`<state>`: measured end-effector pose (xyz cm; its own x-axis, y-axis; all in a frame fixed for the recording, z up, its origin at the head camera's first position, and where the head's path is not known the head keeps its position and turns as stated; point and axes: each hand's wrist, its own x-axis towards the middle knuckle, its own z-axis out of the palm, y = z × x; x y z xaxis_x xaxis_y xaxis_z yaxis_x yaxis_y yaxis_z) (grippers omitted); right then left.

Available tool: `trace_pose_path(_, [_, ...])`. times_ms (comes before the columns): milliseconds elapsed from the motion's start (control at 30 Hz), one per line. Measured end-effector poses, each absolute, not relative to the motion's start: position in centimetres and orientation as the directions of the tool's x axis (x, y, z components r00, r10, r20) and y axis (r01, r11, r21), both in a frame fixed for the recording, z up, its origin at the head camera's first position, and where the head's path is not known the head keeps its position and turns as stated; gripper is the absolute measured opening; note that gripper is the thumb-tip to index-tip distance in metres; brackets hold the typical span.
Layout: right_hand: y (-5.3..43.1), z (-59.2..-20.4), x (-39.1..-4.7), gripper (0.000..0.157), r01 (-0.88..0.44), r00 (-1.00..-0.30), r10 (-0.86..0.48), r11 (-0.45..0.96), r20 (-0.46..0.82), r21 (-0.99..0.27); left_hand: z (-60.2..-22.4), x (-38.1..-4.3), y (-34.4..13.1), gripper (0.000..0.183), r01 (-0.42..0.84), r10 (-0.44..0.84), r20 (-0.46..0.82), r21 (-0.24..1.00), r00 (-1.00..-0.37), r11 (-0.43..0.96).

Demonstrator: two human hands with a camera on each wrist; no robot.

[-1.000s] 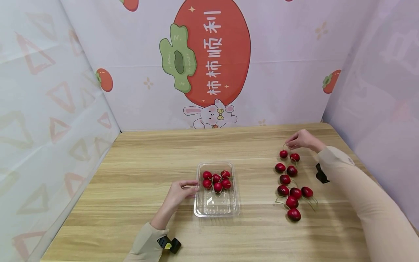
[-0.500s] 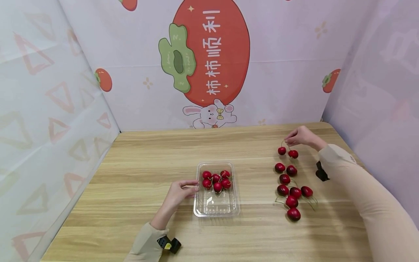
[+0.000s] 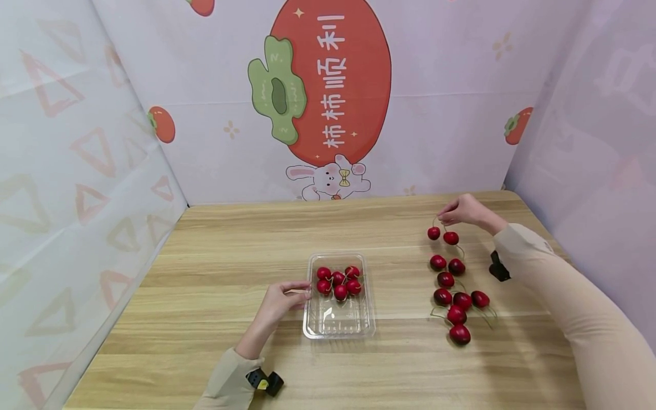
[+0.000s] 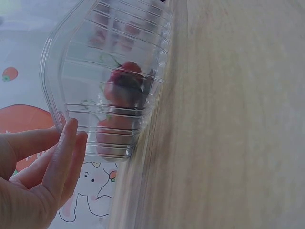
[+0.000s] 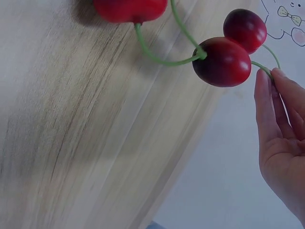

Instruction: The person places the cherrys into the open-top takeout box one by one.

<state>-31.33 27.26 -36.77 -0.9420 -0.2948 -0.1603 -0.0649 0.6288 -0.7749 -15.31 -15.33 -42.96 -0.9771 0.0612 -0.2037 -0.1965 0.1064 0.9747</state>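
At the wooden table (image 3: 225, 256) we are working over a clear tray (image 3: 339, 320), and red cherries (image 3: 338, 278) are sitting in its far half. Our left hand (image 3: 279, 299) is touching its left edge, fingers extended. Our right hand (image 3: 465, 209), beyond loose cherries (image 3: 445, 279) lying to the tray's right, is pinching two hanging cherries (image 3: 451, 238) by their green stems (image 5: 262, 66).

I work somewhere screened off, home or studio I can't tell: a fruit-printed far backdrop (image 3: 435, 142), left sheet (image 3: 61, 171) and right sheet (image 3: 589, 142) enclose my wood-grain surface (image 3: 246, 245).
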Motion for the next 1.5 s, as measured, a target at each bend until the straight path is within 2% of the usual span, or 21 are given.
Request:
trace_pose_path(1133, [21.7, -36.2, -30.2, 0.024, -0.124, -0.899, -0.416, 0.542, -0.137, -0.831, -42.7, -15.3, -15.3, 0.03, -0.187, 0.075, -0.197, 0.974, -0.977, 0.126])
trace_pose_path(1500, [19.5, -36.1, -29.6, 0.024, -0.096, -0.887, -0.433, 0.511, -0.159, -0.854, -42.6, -15.2, -15.3, 0.031, -0.194, 0.065, -0.203, 0.973, -0.977, 0.123])
